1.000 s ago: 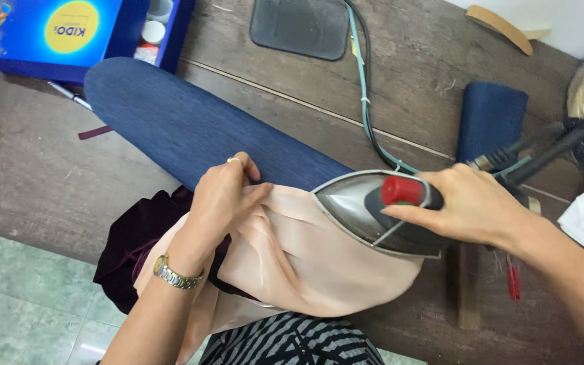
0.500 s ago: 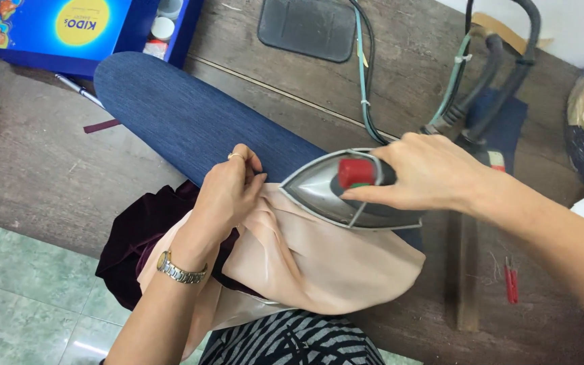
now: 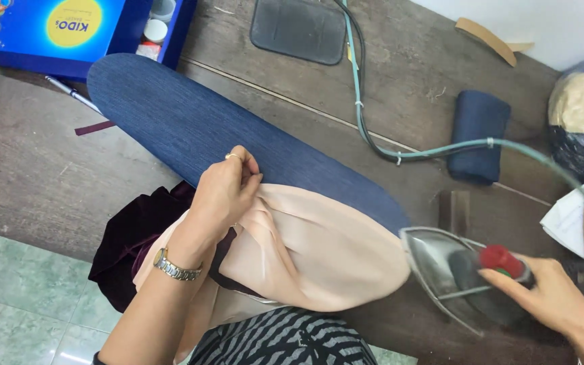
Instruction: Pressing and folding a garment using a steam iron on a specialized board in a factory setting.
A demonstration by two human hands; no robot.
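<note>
Left hand (image 3: 224, 192) fingers pinch the peach fabric (image 3: 319, 253) pleats at its far-left edge. Right hand (image 3: 552, 297) fingers grip the iron (image 3: 457, 280), just right of the fabric, tip pointing left.

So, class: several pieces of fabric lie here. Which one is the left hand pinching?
The peach cloth on the ironing board; the left hand gathers its pleats. The dark maroon fabric hangs beside it, and the rolled navy cloth lies apart.

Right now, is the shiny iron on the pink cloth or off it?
Off it. The shiny metal iron, held by the right hand, sits on the wooden table beside the pale pink cloth.
</note>
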